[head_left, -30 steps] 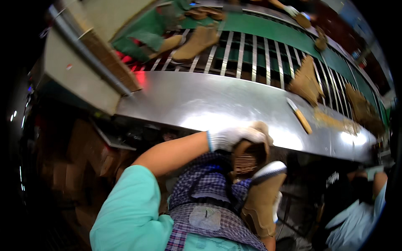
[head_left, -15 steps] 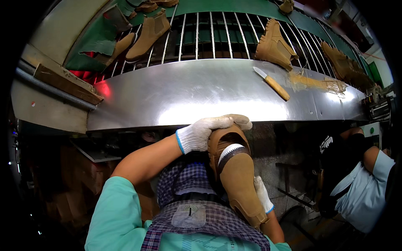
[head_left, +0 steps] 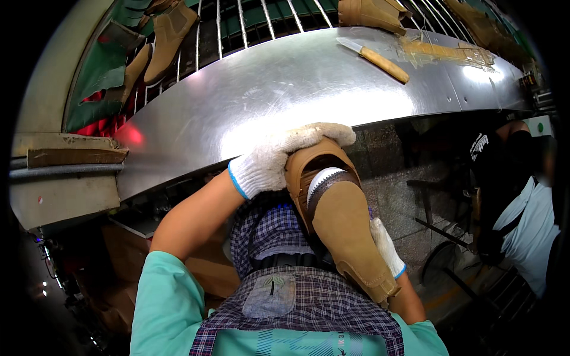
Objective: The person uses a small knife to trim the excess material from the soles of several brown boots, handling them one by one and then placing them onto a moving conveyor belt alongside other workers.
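- Holding of the brown sole (head_left: 311, 156) is done by the left hand (head_left: 278, 155), whose gloved fingers are bent over its far end and closed on it
- The tan boot (head_left: 344, 228) is held in front of the plaid apron (head_left: 326, 296), with its shaft towards the body and its toe at the sole's opening
- The right hand (head_left: 387, 246) is mostly hidden behind the boot, which seems to be supported by it; how far its fingers are closed cannot be told
- The toe's white underside and dark jagged edge are seen against the sole's inside; whether they are touching cannot be told
- By judgement, only an early stage has been reached: toe and sole have been brought together, but the rest of the boot has not been seated
- The knife (head_left: 383, 64) is laid on the bench (head_left: 208, 118), held by neither hand
- Another boot (head_left: 172, 38) is set on the metal bars (head_left: 267, 21), untouched
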`<state>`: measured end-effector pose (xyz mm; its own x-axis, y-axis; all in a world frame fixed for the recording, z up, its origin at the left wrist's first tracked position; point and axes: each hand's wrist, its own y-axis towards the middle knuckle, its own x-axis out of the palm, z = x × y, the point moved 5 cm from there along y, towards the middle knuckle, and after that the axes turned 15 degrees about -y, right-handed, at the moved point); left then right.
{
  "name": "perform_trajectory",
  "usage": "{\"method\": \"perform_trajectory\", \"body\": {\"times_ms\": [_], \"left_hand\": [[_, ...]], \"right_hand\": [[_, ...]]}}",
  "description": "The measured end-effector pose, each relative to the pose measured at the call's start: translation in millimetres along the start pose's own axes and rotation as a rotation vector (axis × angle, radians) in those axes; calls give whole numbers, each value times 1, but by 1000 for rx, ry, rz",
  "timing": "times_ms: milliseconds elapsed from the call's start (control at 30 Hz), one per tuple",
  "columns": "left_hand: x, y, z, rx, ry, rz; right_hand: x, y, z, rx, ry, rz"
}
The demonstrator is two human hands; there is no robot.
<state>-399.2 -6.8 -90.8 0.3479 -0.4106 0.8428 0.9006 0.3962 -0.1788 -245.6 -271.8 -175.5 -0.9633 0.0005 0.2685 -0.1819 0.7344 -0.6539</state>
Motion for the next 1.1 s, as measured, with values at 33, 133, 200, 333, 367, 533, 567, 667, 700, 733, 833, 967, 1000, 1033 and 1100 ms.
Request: {"method": "perform_trajectory", "body": {"times_ms": [33, 133, 200, 333, 367, 533, 567, 667, 700, 733, 833, 967, 1000, 1033, 1100], "left_hand": [[1, -1, -1, 13, 53, -29], [6, 0, -3, 16, 56, 12], [11, -1, -2, 8, 66, 16], [11, -3, -8, -13, 53, 3], [11, -3, -10, -23, 35, -1], [10, 0, -4, -10, 34, -10], [10, 0, -4, -15, 29, -13], [14, -2, -8, -18, 38, -23], [14, -2, -9, -13, 46, -20], [13, -3, -9, -9, 54, -17], [12, -3, -11, -25, 55, -12], [15, -3, -13, -55, 58, -20], [16, -4, -14, -63, 57, -9], [17, -4, -14, -70, 56, 3], [16, -4, -17, -81, 57, 14]], "right_hand": [[0, 0, 0, 15, -19, 10], [3, -1, -6, 29, -20, 31], [2, 1, 0, -1, 61, 14], [6, 1, 0, 45, 200, 108], [4, 1, 4, 50, 205, 113], [-2, 3, 16, 59, 132, 70], [0, 1, 9, 63, 135, 61], [0, 1, 9, 92, 141, 64], [-1, 1, 10, 105, 144, 71], [-1, 1, 7, 88, 112, 63], [1, 0, -1, 65, 57, 53], [2, 2, 1, 85, 77, 63], [1, 3, 3, 87, 78, 62], [0, 5, 6, 94, 94, 53], [-1, 5, 12, 111, 126, 40]]}}
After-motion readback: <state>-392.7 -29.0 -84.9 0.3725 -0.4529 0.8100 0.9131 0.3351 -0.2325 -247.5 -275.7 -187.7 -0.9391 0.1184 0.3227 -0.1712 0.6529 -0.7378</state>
